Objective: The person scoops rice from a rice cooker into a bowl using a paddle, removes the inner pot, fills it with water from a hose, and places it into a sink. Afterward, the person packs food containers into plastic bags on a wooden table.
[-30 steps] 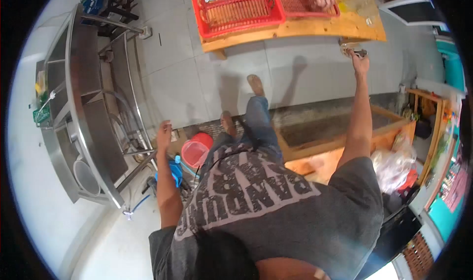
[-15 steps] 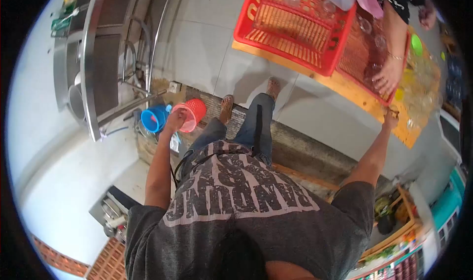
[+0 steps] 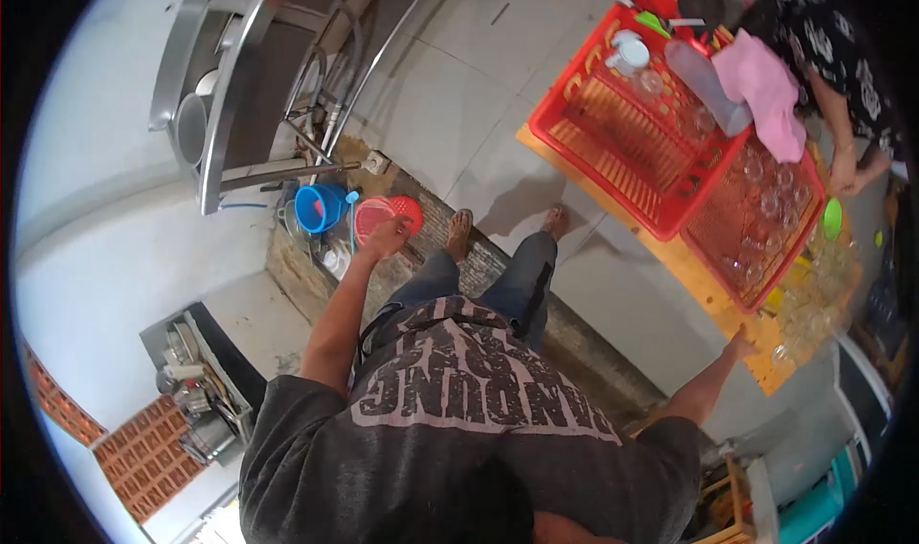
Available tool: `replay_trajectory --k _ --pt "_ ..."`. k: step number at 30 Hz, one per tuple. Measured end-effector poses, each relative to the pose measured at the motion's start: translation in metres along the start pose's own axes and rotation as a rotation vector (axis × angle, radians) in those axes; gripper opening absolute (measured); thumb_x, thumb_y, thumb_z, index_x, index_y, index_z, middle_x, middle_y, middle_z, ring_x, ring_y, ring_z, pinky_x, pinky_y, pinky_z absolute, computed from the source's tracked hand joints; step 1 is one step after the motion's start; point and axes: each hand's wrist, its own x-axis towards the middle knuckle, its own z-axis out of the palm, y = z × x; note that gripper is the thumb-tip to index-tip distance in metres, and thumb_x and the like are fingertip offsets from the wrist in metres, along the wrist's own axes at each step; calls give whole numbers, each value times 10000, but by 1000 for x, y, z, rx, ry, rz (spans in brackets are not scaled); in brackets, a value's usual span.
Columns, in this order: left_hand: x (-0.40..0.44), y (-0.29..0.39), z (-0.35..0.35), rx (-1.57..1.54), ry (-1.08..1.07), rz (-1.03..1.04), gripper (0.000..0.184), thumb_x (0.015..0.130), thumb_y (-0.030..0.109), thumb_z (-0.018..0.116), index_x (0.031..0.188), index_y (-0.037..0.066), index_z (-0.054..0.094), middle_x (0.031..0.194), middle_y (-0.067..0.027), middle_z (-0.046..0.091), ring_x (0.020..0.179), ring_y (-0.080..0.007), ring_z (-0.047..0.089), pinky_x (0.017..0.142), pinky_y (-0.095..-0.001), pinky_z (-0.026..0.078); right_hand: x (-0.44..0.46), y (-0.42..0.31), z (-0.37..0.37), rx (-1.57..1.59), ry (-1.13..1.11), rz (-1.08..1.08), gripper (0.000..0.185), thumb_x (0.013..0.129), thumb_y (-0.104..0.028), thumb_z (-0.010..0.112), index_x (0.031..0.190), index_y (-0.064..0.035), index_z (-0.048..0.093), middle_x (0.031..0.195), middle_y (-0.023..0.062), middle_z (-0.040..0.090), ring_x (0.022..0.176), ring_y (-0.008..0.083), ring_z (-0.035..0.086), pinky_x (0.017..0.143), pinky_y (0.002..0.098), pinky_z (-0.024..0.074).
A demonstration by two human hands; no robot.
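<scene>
My left hand [image 3: 387, 239] hangs in front of a red perforated basket [image 3: 403, 208], covering part of it. Its fingers look loosely bent, with nothing visible in them; whether they touch the basket I cannot tell. A blue bucket [image 3: 321, 208] stands just left of the basket. My right hand [image 3: 739, 344] reaches the near edge of a wooden table [image 3: 713, 300], fingers stretched out and seemingly touching the wood. Closest to it are a red tray [image 3: 706, 249] holding several clear glasses [image 3: 770, 202] and a cluster of more glasses [image 3: 814, 300].
A red dish rack [image 3: 613, 142] holds a white cup [image 3: 632, 50] and a pink cloth [image 3: 761, 89]. Another person's hands [image 3: 847, 171] are beyond the tray. A metal sink stand [image 3: 251, 94] rises at left. A raised step edge [image 3: 593, 338] crosses the floor by my feet.
My view has turned, showing more of the table. My left hand has moved from the basket's left rim across its front. The other person's hand has left the tray. My right hand remains by the table edge.
</scene>
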Motion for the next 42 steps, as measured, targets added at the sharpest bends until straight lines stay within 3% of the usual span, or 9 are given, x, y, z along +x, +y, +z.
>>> replay_trajectory --k 3,7,15,17,21,30,34,39,42 --pt "-15 -13 -13 116 -45 -114 248 768 241 552 890 42 636 831 -177 638 819 -290 625 746 -384 478 -83 -13 -2 -133 73 74 606 769 -402 616 1126 73 498 1074 225 573 953 335 573 824 418 461" --pt "-62 -92 -33 -161 -87 -188 217 695 199 599 831 37 647 746 -173 635 727 -310 625 700 -378 487 -257 10 1 -492 -715 -167 515 855 -453 438 684 -8 631 660 108 625 553 249 566 551 372 456" --pt "-167 -264 -2 -462 738 -264 257 585 148 697 815 40 662 730 -151 637 685 -281 628 651 -361 489 -543 -221 92 -260 -1565 -331 285 811 -165 540 1009 35 501 676 171 580 571 220 593 513 370 506" --pt "-182 -295 -7 -712 765 -334 250 595 188 719 795 47 667 705 -147 633 671 -276 627 638 -359 487 -604 -303 121 -377 -1557 -421 215 845 -157 521 731 13 585 608 71 551 644 185 605 490 334 493" --pt "-257 -343 -68 -706 835 -566 267 656 324 709 712 66 669 634 -121 622 611 -263 621 600 -358 484 -801 -383 111 -148 -1886 -664 373 862 -194 492 1188 -34 408 891 95 575 695 178 568 715 385 521" --pt "-300 -343 -153 -356 1286 -199 396 735 269 589 1068 56 577 1179 -181 512 1102 -360 469 931 -444 370 -1151 -402 -78 -839 -2983 1134 634 881 -532 330 1326 -82 295 1362 150 329 1233 367 335 1030 493 262" --pt "-369 -405 -119 -491 1311 -512 450 801 289 476 1164 25 503 1194 -187 500 1143 -362 433 965 -461 325 -1202 -413 -114 -1123 -2499 901 640 888 -534 325 1307 -50 343 1348 164 356 1248 301 344 1039 434 264" --pt "-403 -474 12 -295 1092 -1345 425 892 307 333 1149 22 515 1165 -163 526 1118 -337 461 927 -429 352 -1292 -457 -182 -1253 -3137 586 626 904 -512 305 1337 -60 293 1267 123 465 1250 204 350 1038 368 239" --pt "-414 -490 -26 -1452 1308 -1075 432 894 329 358 1168 22 489 1154 -195 518 1090 -358 462 924 -434 347 -1331 -429 -233 -461 -3336 -1211 529 916 -447 315 1302 -87 356 1239 136 490 1201 273 404 1025 425 238"
